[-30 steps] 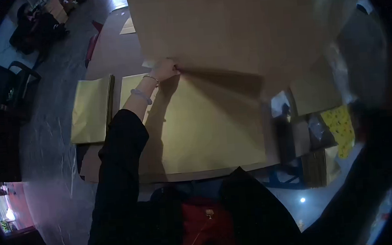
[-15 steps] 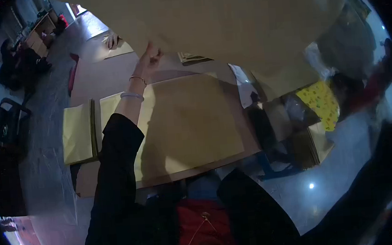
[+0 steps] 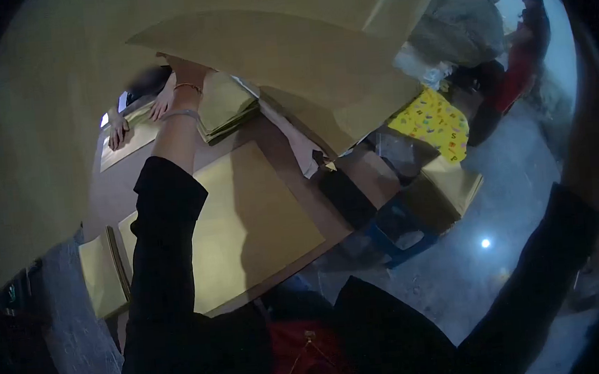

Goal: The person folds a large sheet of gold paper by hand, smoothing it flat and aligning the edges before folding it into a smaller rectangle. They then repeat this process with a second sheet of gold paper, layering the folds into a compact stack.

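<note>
A large brown paper sheet point(image 3: 287, 26) is raised in front of me, curled and spread across the upper view. My left hand point(image 3: 188, 66) reaches up against its underside near a curled edge; the paper hides the fingers. My right arm stretches far to the right, its bare forearm dim at the view's edge, and the hand itself does not show. Below lies a flat stack of brown paper sheets point(image 3: 266, 204) on the table point(image 3: 283, 153). A folded paper stack point(image 3: 102, 273) sits at the table's left end, and another stack point(image 3: 226, 108) lies beyond my left wrist.
Across the table, another person's hands point(image 3: 118, 131) rest on paper. To the right are a yellow patterned cloth point(image 3: 434, 124), a blue plastic stool point(image 3: 398, 235) and a paper bundle point(image 3: 451, 185). Further off, a person in red point(image 3: 518, 64) is near large grey bags point(image 3: 459, 23).
The raised sheet has swung left and now fills the upper left. My left hand has gone up behind its edge. My view has turned, so the table looks tilted.
</note>
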